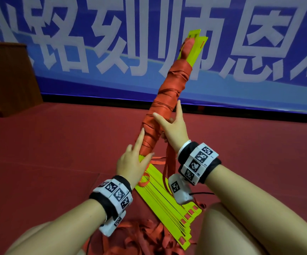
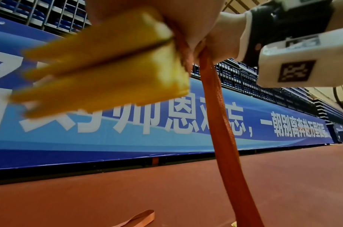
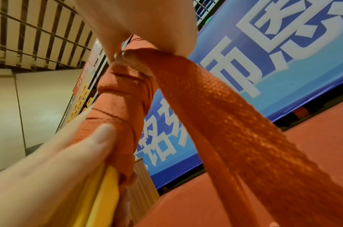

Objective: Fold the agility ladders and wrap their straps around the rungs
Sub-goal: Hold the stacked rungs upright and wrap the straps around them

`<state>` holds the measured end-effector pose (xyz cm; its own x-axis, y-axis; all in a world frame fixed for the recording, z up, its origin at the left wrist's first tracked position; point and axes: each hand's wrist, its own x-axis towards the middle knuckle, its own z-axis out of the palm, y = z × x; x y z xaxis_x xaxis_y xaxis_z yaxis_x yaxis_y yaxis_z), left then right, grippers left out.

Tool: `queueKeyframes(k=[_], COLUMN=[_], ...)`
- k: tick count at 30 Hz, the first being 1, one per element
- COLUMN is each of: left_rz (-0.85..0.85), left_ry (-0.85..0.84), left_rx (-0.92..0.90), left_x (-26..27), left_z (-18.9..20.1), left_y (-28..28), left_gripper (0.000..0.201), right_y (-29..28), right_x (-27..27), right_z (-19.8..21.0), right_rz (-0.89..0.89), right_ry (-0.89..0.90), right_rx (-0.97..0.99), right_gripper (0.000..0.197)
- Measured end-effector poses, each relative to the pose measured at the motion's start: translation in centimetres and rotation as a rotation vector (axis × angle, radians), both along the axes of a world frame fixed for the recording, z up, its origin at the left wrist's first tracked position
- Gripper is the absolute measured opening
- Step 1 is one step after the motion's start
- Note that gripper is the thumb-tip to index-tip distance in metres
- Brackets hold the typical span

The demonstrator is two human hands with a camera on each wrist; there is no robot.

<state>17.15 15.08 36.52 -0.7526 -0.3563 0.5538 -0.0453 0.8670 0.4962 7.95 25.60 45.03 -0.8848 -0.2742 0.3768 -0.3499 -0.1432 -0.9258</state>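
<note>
I hold a bundle of yellow rungs (image 1: 169, 92) up at a slant, most of its length wound in orange strap. My left hand (image 1: 134, 162) grips its lower end, forefinger stretched along the wrap; the yellow rung ends (image 2: 108, 66) sit against the palm. Higher up, my right hand (image 1: 172, 129) lies on the wrap, thumb across it, and pinches the loose strap (image 3: 225, 107) against the bundle (image 3: 120, 107). That strap tail (image 1: 170, 162) hangs down toward the floor. A second stack of yellow rungs (image 1: 167, 199) lies flat below, between my knees.
A heap of loose orange straps (image 1: 143, 238) covers the floor by the flat stack. The red floor (image 1: 57, 144) runs to a blue banner (image 1: 112, 52) with white characters. A brown wooden stand (image 1: 7, 76) is at the far left.
</note>
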Motion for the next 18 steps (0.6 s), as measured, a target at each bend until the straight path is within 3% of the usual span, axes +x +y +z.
queueKeyframes(k=[2, 8, 12, 14, 18], left_rz=[-0.108, -0.393, -0.503, -0.532, -0.468], left_ry=[0.006, 0.040, -0.126, -0.181, -0.059], left_rx=[0.057, 0.601, 1.037, 1.075, 0.921], left_x=[-0.1, -0.5, -0.4, -0.2, 0.0], left_z=[-0.2, 0.6, 1.0, 1.3, 1.7], left_y=[-0.2, -0.5, -0.9, -0.9, -0.5], left_gripper=[0.074, 0.077, 0.061, 0.061, 0.036], right_y=[0.2, 0.9, 1.4, 1.6, 2.2], right_x=[-0.1, -0.2, -0.3, -0.5, -1.0], right_z=[0.1, 0.5, 0.6, 0.7, 1.2], right_rz=[-0.044, -0.017, 0.010, -0.005, 0.035], right_ry=[0.024, -0.008, 0.007, 0.023, 0.036], right_rx=[-0.019, -0.133, -0.195, -0.216, -0.208], right_gripper=[0.094, 0.079, 0.073, 0.071, 0.067])
